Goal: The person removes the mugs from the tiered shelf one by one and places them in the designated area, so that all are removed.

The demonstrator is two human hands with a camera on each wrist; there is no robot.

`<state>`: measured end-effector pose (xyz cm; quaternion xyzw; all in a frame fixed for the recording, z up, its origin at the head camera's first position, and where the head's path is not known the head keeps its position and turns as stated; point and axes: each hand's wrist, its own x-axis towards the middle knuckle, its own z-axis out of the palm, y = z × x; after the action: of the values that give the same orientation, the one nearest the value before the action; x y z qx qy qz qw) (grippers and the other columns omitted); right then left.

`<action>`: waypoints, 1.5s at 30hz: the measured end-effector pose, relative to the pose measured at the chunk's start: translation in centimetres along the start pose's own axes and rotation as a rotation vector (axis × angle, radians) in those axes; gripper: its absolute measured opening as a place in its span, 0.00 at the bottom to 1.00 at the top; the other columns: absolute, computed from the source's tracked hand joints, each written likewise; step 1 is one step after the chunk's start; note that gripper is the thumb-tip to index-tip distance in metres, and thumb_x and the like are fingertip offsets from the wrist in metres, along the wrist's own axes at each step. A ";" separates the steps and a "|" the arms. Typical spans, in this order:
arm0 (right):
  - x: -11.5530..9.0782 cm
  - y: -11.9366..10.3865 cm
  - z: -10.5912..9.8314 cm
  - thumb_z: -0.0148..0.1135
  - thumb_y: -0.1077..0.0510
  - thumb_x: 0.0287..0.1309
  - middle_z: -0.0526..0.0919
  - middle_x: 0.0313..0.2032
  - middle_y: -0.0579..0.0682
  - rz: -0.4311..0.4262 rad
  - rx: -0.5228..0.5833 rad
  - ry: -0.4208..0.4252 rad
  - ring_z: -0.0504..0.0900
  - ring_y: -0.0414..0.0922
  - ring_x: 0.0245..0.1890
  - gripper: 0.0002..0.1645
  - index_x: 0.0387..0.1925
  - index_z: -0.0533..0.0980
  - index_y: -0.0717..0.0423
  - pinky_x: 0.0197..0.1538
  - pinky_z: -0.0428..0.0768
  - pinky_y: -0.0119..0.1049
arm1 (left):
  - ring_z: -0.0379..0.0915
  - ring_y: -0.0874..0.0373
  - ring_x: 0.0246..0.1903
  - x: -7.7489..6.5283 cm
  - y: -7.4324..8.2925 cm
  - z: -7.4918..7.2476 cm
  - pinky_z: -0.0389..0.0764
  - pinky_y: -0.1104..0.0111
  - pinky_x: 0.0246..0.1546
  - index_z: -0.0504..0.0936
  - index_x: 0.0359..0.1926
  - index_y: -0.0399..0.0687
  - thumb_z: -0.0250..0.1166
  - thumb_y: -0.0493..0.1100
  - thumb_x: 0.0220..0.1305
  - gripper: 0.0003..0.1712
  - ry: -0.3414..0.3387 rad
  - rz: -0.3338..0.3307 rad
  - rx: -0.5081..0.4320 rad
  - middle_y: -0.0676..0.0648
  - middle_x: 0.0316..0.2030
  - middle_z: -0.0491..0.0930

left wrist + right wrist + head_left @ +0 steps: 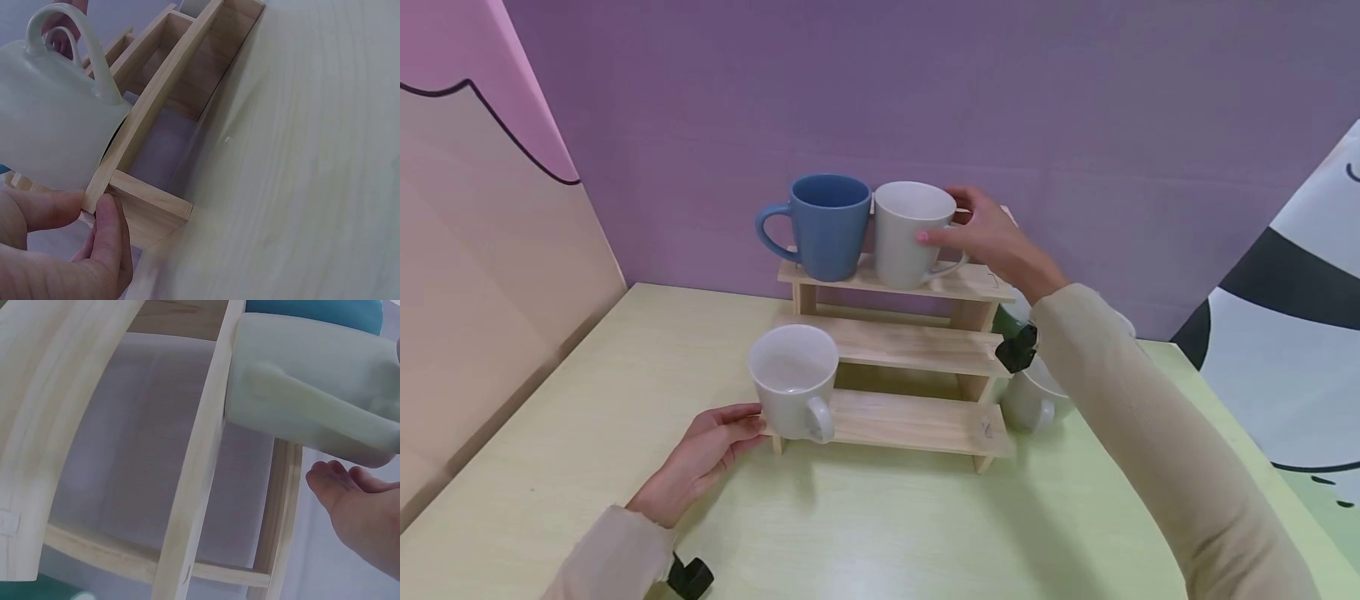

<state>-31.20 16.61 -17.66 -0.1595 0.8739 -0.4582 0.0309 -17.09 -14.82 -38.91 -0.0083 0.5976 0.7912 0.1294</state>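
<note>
A three-tier wooden rack [917,418] stands on the table. My left hand [715,446] pinches the left end of its lowest board, thumb on one side and fingers on the other in the left wrist view. Just above those fingers, a white mug [790,379] sits on that board, its handle facing front right. On the top tier stand a blue mug [835,229], handle to the left, and a second white mug [902,237], handle to the right. My right hand [992,237] is around that mug's handle side, its fingers extended and apart from the wall in the right wrist view.
Right of the rack, partly hidden by my right sleeve [1150,442], are another white mug [1033,404] and a green mug [1011,321]. A purple backdrop [820,83] rises close behind the rack. Pale table surface [880,533] lies in front of it.
</note>
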 end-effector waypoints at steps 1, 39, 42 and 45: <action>0.1 0.0 0.0 0.70 0.49 0.51 0.62 0.67 0.52 0.000 -0.003 -0.002 0.64 0.50 0.65 0.51 0.71 0.53 0.53 0.67 0.69 0.49 | 0.78 0.67 0.40 0.0 0.0 0.0 0.81 0.76 0.48 0.55 0.64 0.17 0.52 0.28 0.67 0.29 -0.003 0.002 0.003 0.52 0.41 0.77; 0.1 0.0 -0.1 0.73 0.56 0.46 0.70 0.58 0.54 -0.004 0.026 0.103 0.72 0.49 0.54 0.43 0.63 0.64 0.58 0.60 0.75 0.45 | 0.78 0.67 0.38 0.4 0.1 0.3 0.81 0.76 0.47 0.55 0.63 0.17 0.52 0.28 0.67 0.28 -0.004 -0.006 0.004 0.52 0.38 0.77; -0.1 0.3 -0.3 0.73 0.56 0.46 0.70 0.58 0.54 -0.005 0.035 0.109 0.72 0.49 0.54 0.42 0.63 0.64 0.58 0.60 0.76 0.46 | 0.78 0.67 0.38 0.5 0.1 0.3 0.81 0.76 0.48 0.56 0.63 0.17 0.52 0.28 0.67 0.28 -0.002 -0.007 0.007 0.52 0.38 0.77; -0.3 0.6 -0.5 0.72 0.57 0.47 0.70 0.57 0.54 -0.007 0.043 0.118 0.72 0.49 0.53 0.41 0.62 0.65 0.58 0.59 0.76 0.45 | 0.78 0.67 0.38 0.6 0.2 0.3 0.82 0.76 0.47 0.56 0.63 0.17 0.52 0.28 0.67 0.27 -0.001 -0.004 0.013 0.53 0.38 0.77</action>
<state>-31.18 17.43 -17.92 -0.1344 0.8634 -0.4858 -0.0189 -17.64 -14.46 -38.78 -0.0084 0.6025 0.7872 0.1312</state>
